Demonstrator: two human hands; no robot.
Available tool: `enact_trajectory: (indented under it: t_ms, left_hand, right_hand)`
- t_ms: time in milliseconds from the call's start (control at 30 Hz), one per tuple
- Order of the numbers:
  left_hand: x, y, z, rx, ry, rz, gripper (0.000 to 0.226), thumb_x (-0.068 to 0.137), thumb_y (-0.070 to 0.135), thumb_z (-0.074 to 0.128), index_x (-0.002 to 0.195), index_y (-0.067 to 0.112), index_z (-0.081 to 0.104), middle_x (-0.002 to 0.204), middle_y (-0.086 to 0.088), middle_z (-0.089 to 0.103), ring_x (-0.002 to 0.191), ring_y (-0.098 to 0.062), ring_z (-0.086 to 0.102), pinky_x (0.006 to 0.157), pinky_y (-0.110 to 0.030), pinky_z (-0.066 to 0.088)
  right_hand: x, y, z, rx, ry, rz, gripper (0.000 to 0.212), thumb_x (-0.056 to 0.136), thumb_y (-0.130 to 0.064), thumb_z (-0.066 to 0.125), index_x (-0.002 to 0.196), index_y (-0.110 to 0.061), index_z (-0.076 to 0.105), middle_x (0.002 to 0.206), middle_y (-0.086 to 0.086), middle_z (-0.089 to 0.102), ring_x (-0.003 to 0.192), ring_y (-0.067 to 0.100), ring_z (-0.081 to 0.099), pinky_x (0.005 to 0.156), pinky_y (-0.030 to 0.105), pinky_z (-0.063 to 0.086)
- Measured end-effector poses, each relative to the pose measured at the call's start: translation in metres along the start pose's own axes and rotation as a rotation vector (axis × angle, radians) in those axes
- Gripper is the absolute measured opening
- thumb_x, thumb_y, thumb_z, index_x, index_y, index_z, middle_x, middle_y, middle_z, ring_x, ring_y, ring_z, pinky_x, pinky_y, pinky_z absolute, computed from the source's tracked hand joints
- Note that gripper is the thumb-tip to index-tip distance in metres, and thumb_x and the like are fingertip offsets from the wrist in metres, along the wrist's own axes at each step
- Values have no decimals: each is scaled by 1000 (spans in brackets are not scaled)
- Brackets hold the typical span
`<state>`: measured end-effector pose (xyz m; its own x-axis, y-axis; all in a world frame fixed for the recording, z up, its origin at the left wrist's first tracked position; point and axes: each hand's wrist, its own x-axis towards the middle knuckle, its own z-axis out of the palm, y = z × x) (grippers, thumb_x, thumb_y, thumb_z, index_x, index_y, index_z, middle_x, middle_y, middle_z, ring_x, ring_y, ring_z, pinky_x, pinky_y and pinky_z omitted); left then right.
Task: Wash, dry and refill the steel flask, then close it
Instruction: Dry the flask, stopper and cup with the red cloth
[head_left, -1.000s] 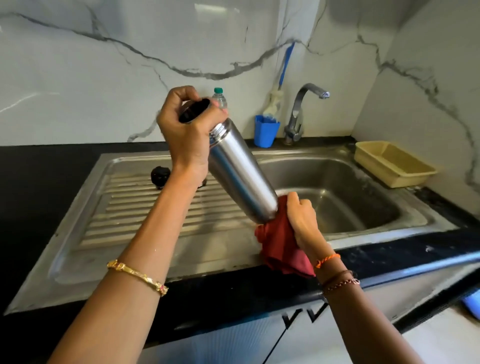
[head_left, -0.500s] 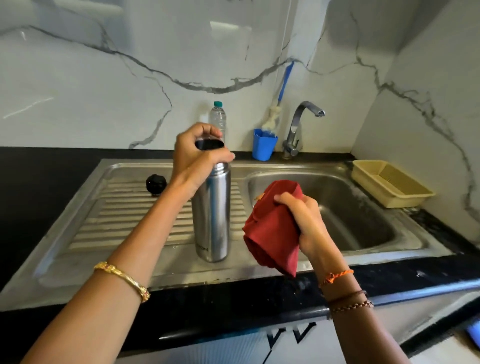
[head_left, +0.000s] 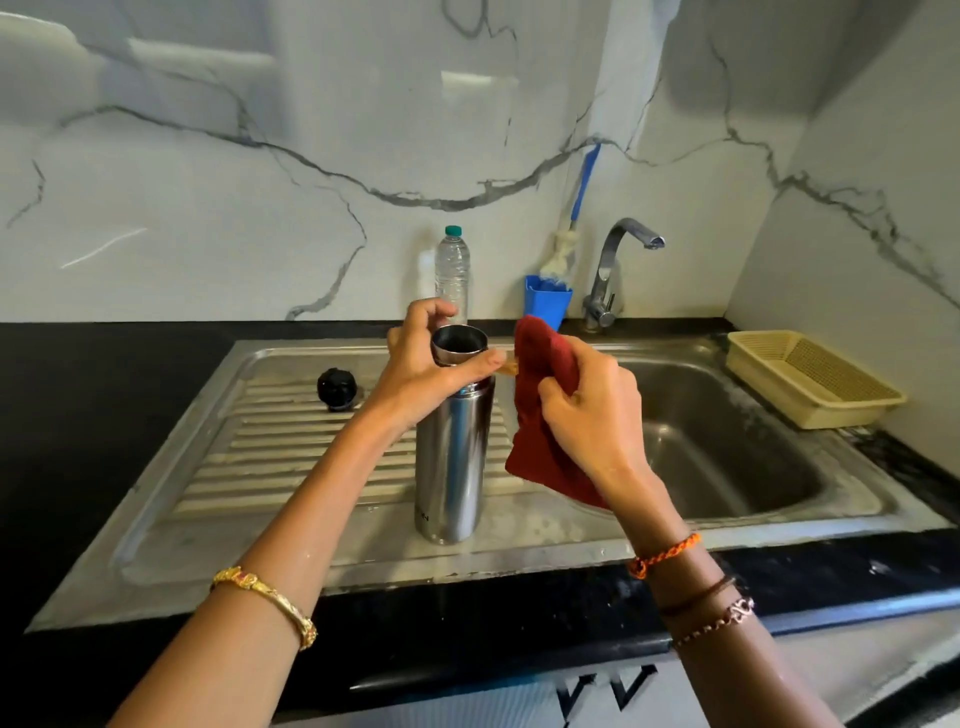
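The steel flask (head_left: 451, 467) stands upright on the ribbed drainboard (head_left: 291, 447), its mouth uncovered. My left hand (head_left: 423, 371) grips its neck just below the rim. My right hand (head_left: 589, 410) holds a bunched red cloth (head_left: 540, 410) right beside the flask's upper part, on its right. The flask's black cap (head_left: 336, 388) lies on the drainboard to the left, apart from the flask. A clear plastic water bottle (head_left: 453, 265) with a green top stands against the wall behind the flask.
The steel sink basin (head_left: 727, 457) lies to the right, with the tap (head_left: 615, 270) behind it. A blue cup (head_left: 545, 304) holding a brush stands beside the tap. A yellow plastic basket (head_left: 810, 376) sits at the far right. Black counter (head_left: 104, 395) surrounds the sink.
The flask went from tilted over the sink, its base wiped by the cloth, to upright on the drainboard. My right hand has lifted the cloth up to the flask's neck.
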<state>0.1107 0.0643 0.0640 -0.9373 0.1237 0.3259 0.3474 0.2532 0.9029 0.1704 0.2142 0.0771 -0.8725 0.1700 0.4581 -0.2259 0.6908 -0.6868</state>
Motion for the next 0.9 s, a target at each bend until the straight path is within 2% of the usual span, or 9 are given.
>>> enact_trajectory:
  t_ms: [67, 133, 233, 333, 400, 500, 600, 800, 900]
  left_hand:
    - [-8, -4, -3, -53, 78, 11, 65, 61, 45, 79, 110, 30, 38, 112, 1, 49, 102, -7, 50, 89, -15, 41]
    - [-16, -3, -4, -145, 194, 40, 61, 58, 34, 79, 108, 19, 47, 97, 7, 55, 87, 0, 53, 74, -7, 44]
    - [-23, -1, -2, -141, 273, 56, 57, 48, 43, 74, 98, 20, 60, 91, 7, 64, 87, -7, 59, 79, -18, 48]
    - [-24, -3, -5, -102, 298, 42, 44, 52, 41, 76, 92, 29, 62, 93, 7, 65, 95, -10, 57, 85, -23, 46]
    - [-22, -4, -9, -98, 290, 34, 36, 57, 33, 79, 89, 32, 62, 92, 9, 65, 94, -7, 56, 84, -22, 45]
    - [-24, -3, -10, -105, 286, 13, 33, 62, 25, 81, 90, 30, 65, 92, 9, 65, 90, -4, 55, 84, -24, 44]
    - [-25, 1, -11, -45, 264, 12, 38, 65, 26, 80, 100, 21, 66, 101, 3, 67, 97, -10, 57, 89, -29, 47]
    - [-29, 3, -9, -27, 262, 25, 67, 51, 53, 77, 107, 18, 65, 108, -3, 67, 106, -20, 58, 95, -40, 46]
    - [-26, 2, -7, -23, 248, 17, 62, 52, 56, 74, 104, 23, 64, 111, -4, 66, 109, -22, 56, 97, -44, 45]
  right_hand:
    - [-4, -4, 7, -26, -13, -51, 39, 82, -5, 52, 119, -16, 58, 112, 5, 63, 99, 26, 59, 84, 37, 47]
    - [-8, -10, 14, -87, -45, -90, 48, 85, -7, 50, 132, -18, 48, 131, 0, 52, 109, 25, 55, 88, 36, 43]
    - [-19, -19, 27, -254, -117, -144, 58, 92, -14, 43, 147, -19, 25, 145, -1, 39, 113, 28, 53, 87, 38, 44]
    - [-27, -23, 40, -343, -88, -163, 62, 95, -18, 40, 150, -16, 11, 149, 3, 33, 115, 31, 52, 81, 37, 46]
    - [-22, -24, 44, -391, -112, -136, 63, 94, -18, 40, 150, -18, 11, 147, 4, 37, 115, 31, 51, 82, 37, 45]
    - [6, -23, 33, -285, -260, -17, 61, 86, -11, 44, 143, -29, 31, 131, 8, 53, 114, 35, 51, 86, 39, 42]
    - [18, -23, 25, -248, -384, -47, 65, 78, -5, 45, 137, -31, 39, 124, 10, 58, 114, 38, 51, 87, 41, 43]
    - [-29, -24, 20, -420, -248, -135, 68, 89, -9, 44, 148, -26, 16, 143, -4, 40, 113, 29, 52, 82, 38, 44]
    - [-39, -24, 24, -484, -226, -184, 66, 93, -14, 42, 149, -25, 9, 149, -11, 28, 116, 24, 49, 78, 34, 45]
